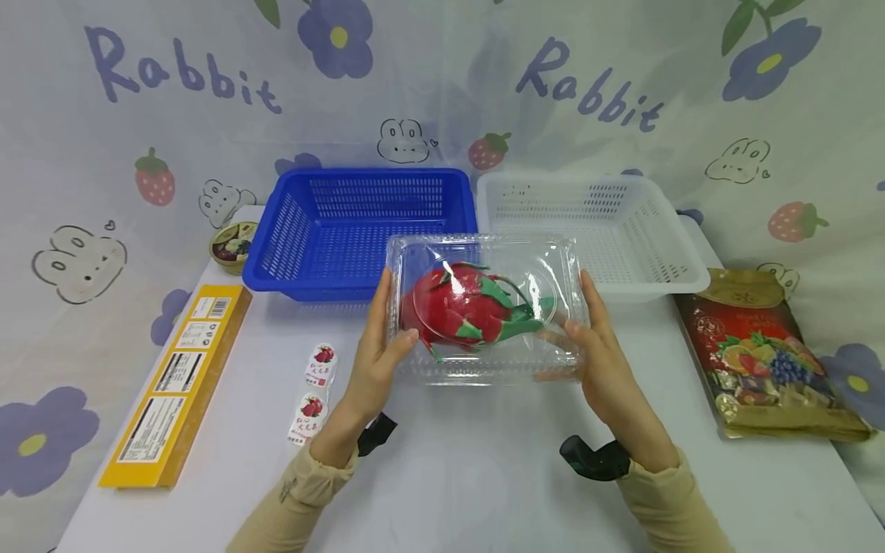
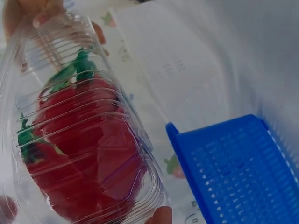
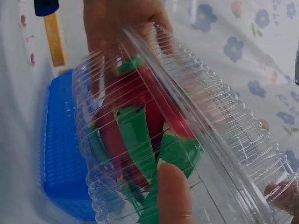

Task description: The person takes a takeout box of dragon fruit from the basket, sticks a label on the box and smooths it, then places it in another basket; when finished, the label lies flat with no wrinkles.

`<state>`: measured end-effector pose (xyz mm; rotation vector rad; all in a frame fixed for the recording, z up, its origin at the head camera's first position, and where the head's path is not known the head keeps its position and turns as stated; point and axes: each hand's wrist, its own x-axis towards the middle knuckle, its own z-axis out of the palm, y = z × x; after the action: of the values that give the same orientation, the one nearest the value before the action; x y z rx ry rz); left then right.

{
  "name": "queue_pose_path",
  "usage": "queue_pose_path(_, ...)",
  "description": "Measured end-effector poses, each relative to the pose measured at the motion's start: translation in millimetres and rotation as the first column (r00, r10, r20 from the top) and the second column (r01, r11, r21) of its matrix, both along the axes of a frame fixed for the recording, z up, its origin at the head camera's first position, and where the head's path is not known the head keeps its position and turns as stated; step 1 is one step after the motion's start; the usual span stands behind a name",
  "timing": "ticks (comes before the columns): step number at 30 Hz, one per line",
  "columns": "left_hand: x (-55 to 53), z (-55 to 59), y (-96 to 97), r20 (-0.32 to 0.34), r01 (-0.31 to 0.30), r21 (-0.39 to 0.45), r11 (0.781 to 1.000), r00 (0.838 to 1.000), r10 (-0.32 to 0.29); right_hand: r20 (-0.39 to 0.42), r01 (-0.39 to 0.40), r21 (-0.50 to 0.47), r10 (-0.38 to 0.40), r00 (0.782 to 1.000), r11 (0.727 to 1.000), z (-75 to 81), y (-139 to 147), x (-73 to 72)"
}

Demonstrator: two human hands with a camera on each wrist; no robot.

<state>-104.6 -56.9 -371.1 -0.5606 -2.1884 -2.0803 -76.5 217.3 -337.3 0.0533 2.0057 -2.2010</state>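
A clear plastic clamshell box is held up over the table, its lid down over a red dragon fruit with green scales. My left hand grips the box's left end, thumb on the near top edge and fingers along the side. At the opposite end my right hand holds it the same way. In the left wrist view the fruit shows through the ribbed plastic wall. The right wrist view has a thumb pressed against the box in front of the fruit's green tips.
Behind the box stand a blue basket and a white basket. Dragon fruit stickers, a yellow carton and a small round tub lie to the left. A red candy bag lies on the right.
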Motion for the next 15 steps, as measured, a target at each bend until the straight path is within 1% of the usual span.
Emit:
queue_pose_path(4,4.8,-3.3,-0.1,0.003,0.021,-0.026,0.999,1.0,-0.021,0.002,0.016,0.046,-0.017,1.0,0.999,-7.2,-0.4,5.1)
queue_pose_path(8,9.3,-8.0,-0.4,-0.003,0.031,-0.046,0.998,1.0,-0.031,-0.019,0.031,0.073,-0.03,0.999,0.997,-14.5,-0.2,9.8)
queue_pose_path(15,20.3,-15.8,-4.3,0.016,0.003,-0.084,0.996,1.0,-0.002,-0.077,0.036,0.141,-0.025,0.997,0.989,-26.0,-1.9,16.4)
